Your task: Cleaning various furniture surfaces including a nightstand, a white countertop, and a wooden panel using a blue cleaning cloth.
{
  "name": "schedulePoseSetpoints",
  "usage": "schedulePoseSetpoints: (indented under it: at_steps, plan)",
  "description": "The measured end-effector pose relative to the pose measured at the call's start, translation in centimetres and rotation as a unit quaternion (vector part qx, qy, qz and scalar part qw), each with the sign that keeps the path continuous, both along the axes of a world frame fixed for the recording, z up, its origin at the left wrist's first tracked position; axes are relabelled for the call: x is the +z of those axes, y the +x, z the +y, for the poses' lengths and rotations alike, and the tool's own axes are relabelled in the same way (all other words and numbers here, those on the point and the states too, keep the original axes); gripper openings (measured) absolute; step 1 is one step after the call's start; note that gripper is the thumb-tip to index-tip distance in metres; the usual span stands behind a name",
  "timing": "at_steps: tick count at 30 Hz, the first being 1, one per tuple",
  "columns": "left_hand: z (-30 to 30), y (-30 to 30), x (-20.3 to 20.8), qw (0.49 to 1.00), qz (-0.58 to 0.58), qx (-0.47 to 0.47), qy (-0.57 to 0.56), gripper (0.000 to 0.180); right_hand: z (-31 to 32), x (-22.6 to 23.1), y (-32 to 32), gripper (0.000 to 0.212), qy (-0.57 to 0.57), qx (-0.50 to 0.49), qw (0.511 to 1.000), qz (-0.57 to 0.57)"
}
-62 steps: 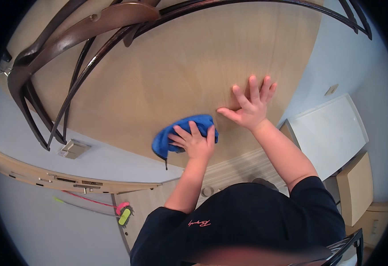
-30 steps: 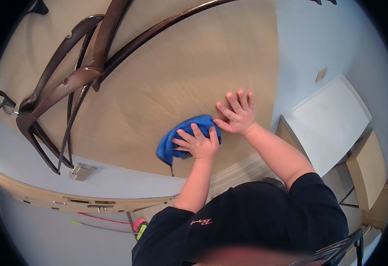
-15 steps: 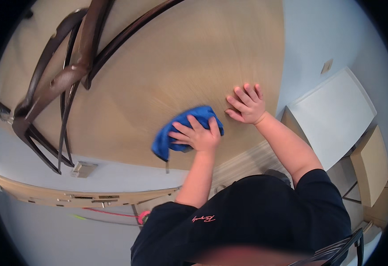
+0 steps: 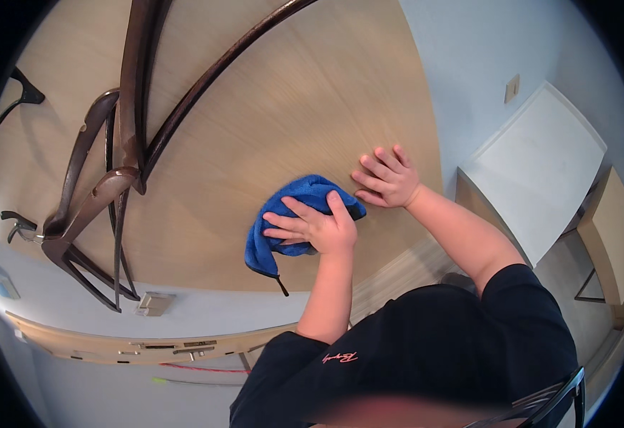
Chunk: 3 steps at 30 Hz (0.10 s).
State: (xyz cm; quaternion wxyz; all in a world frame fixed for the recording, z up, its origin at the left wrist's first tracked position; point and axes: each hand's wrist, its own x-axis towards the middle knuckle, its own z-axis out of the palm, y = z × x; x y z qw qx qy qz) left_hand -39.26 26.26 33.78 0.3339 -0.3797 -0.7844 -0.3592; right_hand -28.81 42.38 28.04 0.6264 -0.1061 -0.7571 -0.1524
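My left hand (image 4: 319, 227) lies flat with its fingers spread on a blue cloth (image 4: 280, 194). Pressed under the palm, the cloth bunches around the fingers, and a dark-edged corner with a short dark loop trails toward me. Both are on a broad, light wood-grain surface (image 4: 219, 185). To the right, my right hand (image 4: 389, 180) rests its spread fingers on the same surface, apart from the cloth and holding nothing.
A dark brown wooden frame with curved members (image 4: 115, 182) stands at the left. Beyond it are black hook-shaped pieces (image 4: 26, 94). A white-topped piece of furniture (image 4: 536, 167) is at the right, below a wall plate (image 4: 512, 89). A narrow wooden rail (image 4: 98, 346) runs at the lower left.
The whole view has shifted slightly. My left hand and the cloth are a little nearer my body, and the cloth's trailing corner shows more. My right hand stays spread on the surface.
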Motion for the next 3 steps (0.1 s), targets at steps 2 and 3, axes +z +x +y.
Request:
schedulePoseSetpoints:
  at_steps: [2, 3]
  plan:
    - [-0.5, 0.0, -1.4, 0.998, 0.03, 0.027, -0.039, 0.099, -0.2, -0.2, 0.1, 0.058, 0.008, 0.007, 1.0, -0.004]
    - [0.1, 0.0, -1.9, 0.994, 0.067, 0.047, -0.074, 0.099, 0.4, 0.3, -0.1, 0.059, 0.02, 0.004, 1.0, -0.001]
